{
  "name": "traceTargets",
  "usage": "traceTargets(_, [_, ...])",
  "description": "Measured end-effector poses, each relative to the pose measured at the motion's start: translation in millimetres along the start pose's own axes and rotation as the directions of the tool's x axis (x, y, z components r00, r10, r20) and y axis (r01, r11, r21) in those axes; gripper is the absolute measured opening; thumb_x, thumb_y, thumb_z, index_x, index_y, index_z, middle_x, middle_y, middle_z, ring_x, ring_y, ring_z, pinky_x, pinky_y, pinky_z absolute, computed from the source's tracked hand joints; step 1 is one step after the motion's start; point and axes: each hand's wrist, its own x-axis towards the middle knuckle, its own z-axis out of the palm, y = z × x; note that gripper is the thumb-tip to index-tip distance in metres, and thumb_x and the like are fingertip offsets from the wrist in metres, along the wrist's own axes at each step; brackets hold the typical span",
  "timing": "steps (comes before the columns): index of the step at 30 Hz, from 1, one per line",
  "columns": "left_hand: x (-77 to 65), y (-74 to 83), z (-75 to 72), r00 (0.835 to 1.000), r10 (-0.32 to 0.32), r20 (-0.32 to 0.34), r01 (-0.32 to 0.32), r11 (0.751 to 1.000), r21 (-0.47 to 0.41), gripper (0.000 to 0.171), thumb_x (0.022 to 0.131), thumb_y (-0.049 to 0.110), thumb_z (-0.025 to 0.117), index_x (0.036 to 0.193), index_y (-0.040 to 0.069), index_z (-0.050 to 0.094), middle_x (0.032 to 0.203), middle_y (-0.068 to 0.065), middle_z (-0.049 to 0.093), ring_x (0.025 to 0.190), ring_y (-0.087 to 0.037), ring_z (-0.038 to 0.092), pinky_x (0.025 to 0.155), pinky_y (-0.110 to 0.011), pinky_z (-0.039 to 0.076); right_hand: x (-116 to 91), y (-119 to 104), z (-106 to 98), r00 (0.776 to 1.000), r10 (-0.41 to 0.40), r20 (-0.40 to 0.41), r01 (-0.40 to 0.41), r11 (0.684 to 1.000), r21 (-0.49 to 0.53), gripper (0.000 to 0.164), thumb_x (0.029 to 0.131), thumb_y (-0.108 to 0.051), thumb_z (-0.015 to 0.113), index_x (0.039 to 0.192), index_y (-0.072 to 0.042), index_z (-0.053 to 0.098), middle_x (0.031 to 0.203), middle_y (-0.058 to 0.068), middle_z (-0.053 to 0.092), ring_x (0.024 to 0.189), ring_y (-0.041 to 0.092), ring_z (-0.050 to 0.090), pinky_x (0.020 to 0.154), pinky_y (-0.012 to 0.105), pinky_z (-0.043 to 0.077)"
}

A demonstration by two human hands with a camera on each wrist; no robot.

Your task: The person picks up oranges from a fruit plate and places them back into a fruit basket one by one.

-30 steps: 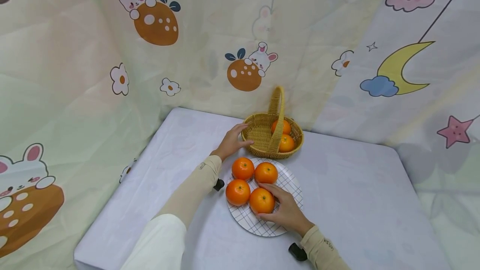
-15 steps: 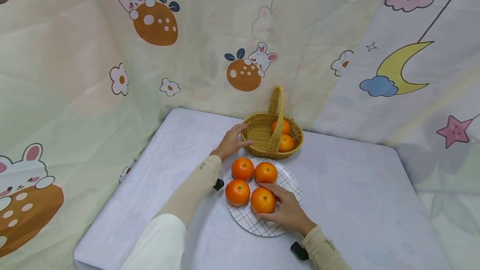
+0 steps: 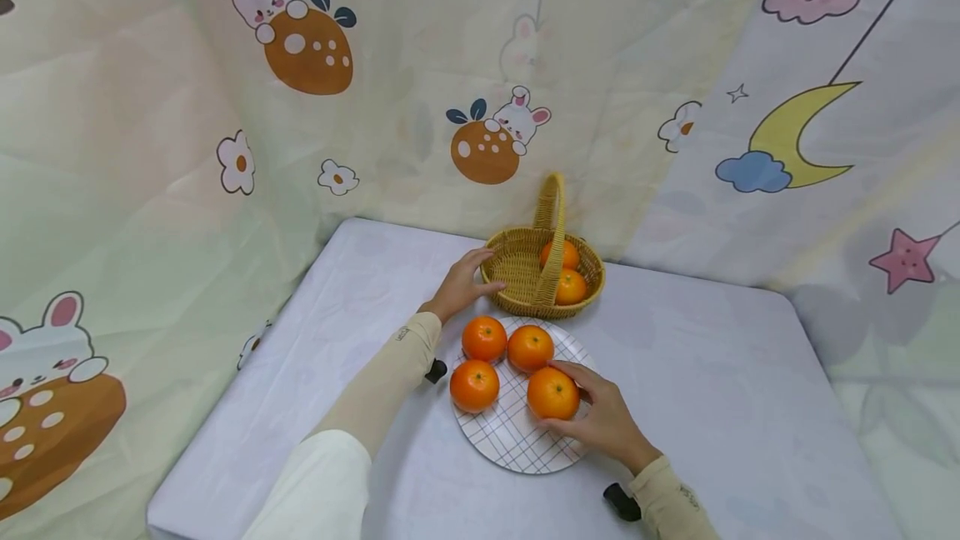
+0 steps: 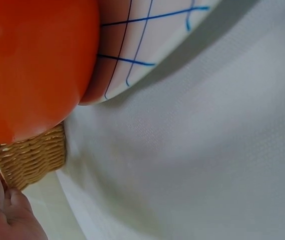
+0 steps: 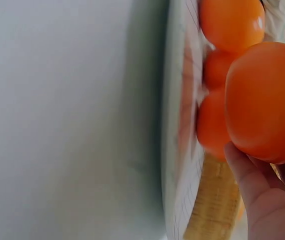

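In the head view my right hand [image 3: 611,422] grips an orange [image 3: 552,395] between thumb and fingers over the right part of a round white plate [image 3: 513,447] with a blue grid. The right wrist view shows this orange [image 5: 265,102] apart from the plate's surface. Three other oranges lie on the plate: one at back left [image 3: 484,338], one at back right [image 3: 531,348], one at front left [image 3: 475,387]. Behind the plate stands a wicker basket [image 3: 513,263] with an upright handle. My left hand [image 3: 456,288] holds its left side, thumb and fingers spread along the rim.
Two oranges [image 3: 570,287] lie in the basket's right half, partly behind the handle. A pale cloth [image 3: 712,407] covers the table. A printed curtain [image 3: 405,107] hangs close behind the basket and along the sides.
My right hand has moved to the right with the orange, away from the front-left orange. The left hand and the basket have stayed in place.
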Motion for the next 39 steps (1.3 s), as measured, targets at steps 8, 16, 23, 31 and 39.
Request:
traceTargets(8, [-0.6,-1.7,0.2,1.000,0.000,0.001,0.000,1.000,0.003,0.077,0.085,0.039,0.075,0.144,0.001,0.044,0.151,-0.007,0.039,0.139,-0.022,0.035,0.113,-0.037,0.031,2.4,-25.1,-30.3,0.997,-0.009,-0.077,0.006,0.999,-0.032,0.077,0.064,-0.009,0.093,0.132,-0.004,0.057,0.128,0.009,0.060,0.113,0.029,0.059,0.085,0.036,0.056])
traceTargets(16, [-0.8,-1.9,2.0,1.000,-0.016,0.010,0.017,1.000,-0.011,0.077,0.086,0.041,0.074,0.145,0.003,0.043,0.151,-0.006,0.038,0.140,-0.021,0.034,0.113,-0.037,0.032,1.0,-20.4,-47.4,0.993,0.051,-0.110,-0.056,0.998,-0.040,0.074,0.068,-0.012,0.091,0.133,-0.004,0.057,0.129,0.014,0.060,0.115,0.025,0.058,0.088,0.025,0.052])
traceTargets(23, [-1.5,-2.8,2.8,1.000,-0.020,0.009,0.020,1.000,-0.011,0.077,0.086,0.042,0.073,0.146,0.004,0.043,0.152,-0.004,0.037,0.140,-0.020,0.033,0.113,-0.036,0.031,10.1,-19.5,-55.6,0.987,0.081,-0.142,-0.083,0.996,-0.008,0.072,0.070,-0.011,0.089,0.134,-0.003,0.056,0.131,0.015,0.058,0.115,0.023,0.056,0.089,0.017,0.048])
traceTargets(31, [-2.7,-2.5,2.1,1.000,-0.022,0.007,0.022,1.000,-0.015,0.078,0.086,0.044,0.073,0.146,0.005,0.043,0.153,-0.004,0.036,0.140,-0.021,0.033,0.113,-0.039,0.032,29.7,-22.8,-64.3,0.977,0.075,-0.200,-0.077,0.997,0.000,0.071,0.071,-0.012,0.089,0.133,0.000,0.056,0.130,0.013,0.059,0.114,0.023,0.056,0.089,0.017,0.048])
traceTargets(39, [-2.7,-4.0,1.5,1.000,-0.003,-0.002,0.003,0.999,-0.038,0.077,0.086,0.040,0.074,0.146,0.003,0.043,0.152,-0.005,0.037,0.139,-0.022,0.035,0.111,-0.041,0.035,67.5,-14.5,-71.0,0.955,0.056,-0.293,-0.059,0.998,-0.002,0.072,0.072,-0.007,0.087,0.135,0.003,0.053,0.133,0.018,0.056,0.115,0.033,0.057,0.091,0.021,0.050])
